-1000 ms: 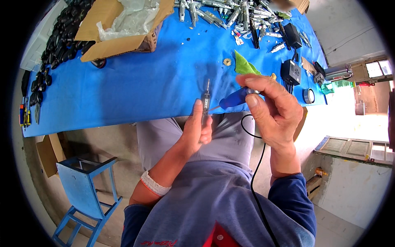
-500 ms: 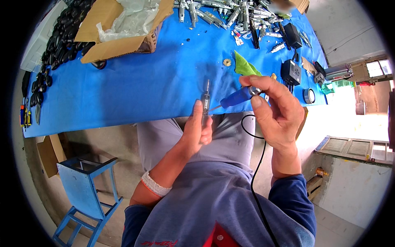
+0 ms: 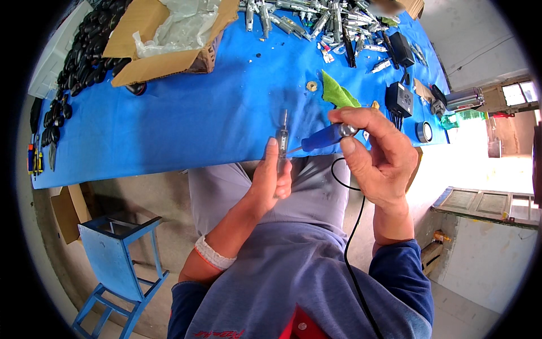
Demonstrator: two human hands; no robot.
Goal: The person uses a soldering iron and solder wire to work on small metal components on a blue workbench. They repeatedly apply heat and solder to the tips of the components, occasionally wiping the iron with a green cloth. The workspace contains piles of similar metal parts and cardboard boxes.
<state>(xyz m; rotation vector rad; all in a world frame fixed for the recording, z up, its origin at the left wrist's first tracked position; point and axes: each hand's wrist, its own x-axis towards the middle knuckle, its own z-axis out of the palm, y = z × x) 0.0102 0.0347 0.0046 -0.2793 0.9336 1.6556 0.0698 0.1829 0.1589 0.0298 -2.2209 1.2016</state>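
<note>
Two hands worked above the middle of the table's (image 3: pixel 169 124) near edge. The left hand (image 3: pixel 267 178) had its thumb and fingers closed round the lower part of a slim, clear-and-metal device (image 3: pixel 283 138), whose thin tip pointed toward the far edge. The right hand (image 3: pixel 384 161) pinched the butt of a blue screwdriver (image 3: pixel 322 138) between thumb and forefinger, the other fingers loosely curled. Its shaft slanted to the device's side; whether the tip actually touched was hard to tell at this size. Toward the far edge lay a heap of metal parts (image 3: pixel 337 22), with an open carton (image 3: pixel 161 69) toward the far left corner and black casings (image 3: pixel 84 59) along the left edge. A green cloth (image 3: pixel 337 92) lay beyond the right hand, and a tape roll (image 3: pixel 423 131) sat by the near right corner.
</note>
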